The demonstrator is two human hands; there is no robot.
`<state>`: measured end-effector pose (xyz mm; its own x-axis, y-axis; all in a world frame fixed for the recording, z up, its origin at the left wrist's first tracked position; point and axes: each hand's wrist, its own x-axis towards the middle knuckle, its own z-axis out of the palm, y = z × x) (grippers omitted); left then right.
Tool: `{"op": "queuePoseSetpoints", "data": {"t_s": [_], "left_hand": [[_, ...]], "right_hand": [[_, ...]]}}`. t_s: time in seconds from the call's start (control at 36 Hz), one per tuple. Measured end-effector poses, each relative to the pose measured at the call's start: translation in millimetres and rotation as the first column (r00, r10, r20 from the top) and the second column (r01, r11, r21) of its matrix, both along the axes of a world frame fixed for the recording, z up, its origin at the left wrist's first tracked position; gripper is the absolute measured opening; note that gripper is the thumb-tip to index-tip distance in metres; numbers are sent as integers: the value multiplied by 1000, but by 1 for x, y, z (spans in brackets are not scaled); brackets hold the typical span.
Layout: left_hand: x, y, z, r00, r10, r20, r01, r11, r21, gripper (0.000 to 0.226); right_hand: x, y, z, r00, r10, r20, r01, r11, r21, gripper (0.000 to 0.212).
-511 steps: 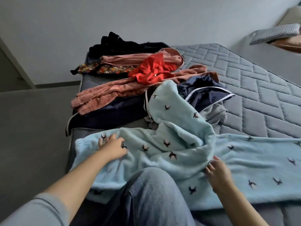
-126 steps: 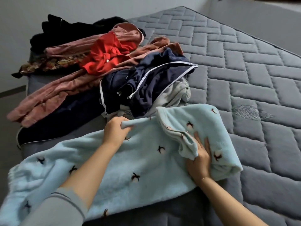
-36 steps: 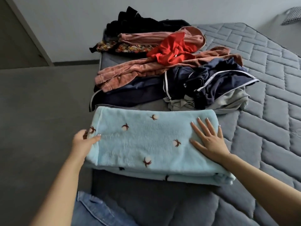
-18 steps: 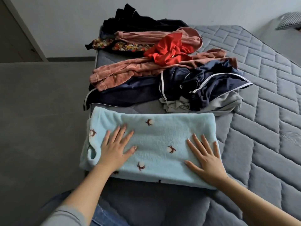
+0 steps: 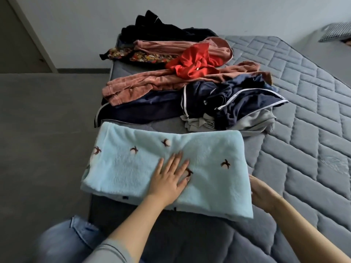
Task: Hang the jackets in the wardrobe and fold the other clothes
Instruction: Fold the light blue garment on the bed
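Note:
A folded light-blue fleece garment [image 5: 212,154] with small dark bird prints lies across the near corner of the grey quilted mattress [image 5: 303,130]. My left hand [image 5: 169,177] rests flat on its middle with fingers spread. At the garment's right edge sits my right hand [image 5: 262,192]; its fingertips are tucked under the fabric and hidden. Behind lie unfolded clothes: a navy garment with white piping [image 5: 233,101], a grey one [image 5: 254,122], a pink velour one [image 5: 152,84], a red one [image 5: 195,63], a floral one [image 5: 144,56] and a black one [image 5: 163,29].
The mattress's left edge drops to a grey floor [image 5: 41,130]. A white wall [image 5: 190,14] stands behind the clothes pile. My knee in blue jeans [image 5: 68,242] is at the bottom left. The mattress's right half is bare quilted fabric.
My left hand slid right from the garment's left part to its middle. My right hand left the top surface and went to the garment's right edge, fingers under it.

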<state>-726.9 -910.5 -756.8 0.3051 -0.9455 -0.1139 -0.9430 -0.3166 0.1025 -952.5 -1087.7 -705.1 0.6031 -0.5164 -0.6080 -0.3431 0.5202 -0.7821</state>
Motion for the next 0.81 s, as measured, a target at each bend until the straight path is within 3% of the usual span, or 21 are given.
{"op": "queuePoseSetpoints", "data": {"t_s": [0.08, 0.17, 0.22, 0.25, 0.28, 0.33, 0.42, 0.44, 0.5, 0.56, 0.64, 0.69, 0.72, 0.75, 0.78, 0.81], "left_hand": [[8, 8, 8, 999, 36, -16, -35, 999, 38, 63], [25, 25, 21, 987, 156, -39, -152, 984, 96, 66], [37, 36, 36, 956, 224, -187, -211, 973, 90, 59], [43, 41, 44, 886, 274, -375, -272, 961, 59, 53], [48, 45, 56, 746, 319, -585, -365, 930, 42, 44], [56, 56, 84, 332, 305, -893, -504, 857, 106, 33], [74, 76, 114, -245, 75, -967, -522, 830, 197, 59], [81, 84, 121, -344, 2, -939, -533, 823, 197, 64], [92, 98, 132, -368, -51, -929, -575, 797, 184, 68], [98, 108, 138, -283, 32, -959, -657, 721, 218, 71], [104, 119, 127, -134, 223, -966, -812, 534, 236, 61], [112, 123, 120, -99, 262, -960, -853, 475, 217, 53], [118, 125, 118, -92, 252, -963, -864, 461, 204, 51], [126, 126, 116, -78, 235, -969, -870, 458, 181, 50], [133, 127, 116, -52, 221, -974, -872, 465, 153, 51], [140, 129, 114, -15, 225, -974, -870, 477, 123, 53]], "right_hand": [[11, 12, 11, 996, 74, 52, -74, 997, 3, 39], [40, 25, 36, 998, 45, 44, -38, 987, -157, 53], [58, 31, 50, 999, -23, 48, 32, 980, -195, 84], [67, 36, 57, 993, -84, 79, 94, 987, -127, 82], [75, 43, 62, 982, -117, 147, 122, 992, -21, 71], [91, 60, 73, 940, -74, 333, 32, 991, 131, 64], [123, 89, 77, 881, 40, 471, -102, 989, 106, 62], [139, 100, 78, 881, 44, 471, -106, 989, 106, 59], [168, 123, 83, 884, 69, 461, -122, 989, 86, 54], [192, 145, 85, 901, 119, 417, -159, 985, 61, 51], [211, 163, 86, 911, 179, 372, -218, 974, 67, 41], [213, 165, 82, 910, 210, 357, -203, 978, -58, 24], [211, 163, 78, 913, 239, 330, -174, 961, -215, 23], [208, 159, 74, 922, 271, 277, -130, 890, -437, 26], [206, 154, 71, 939, 283, 195, -78, 728, -681, 29], [206, 149, 67, 952, 287, 103, -58, 504, -862, 31]]}}
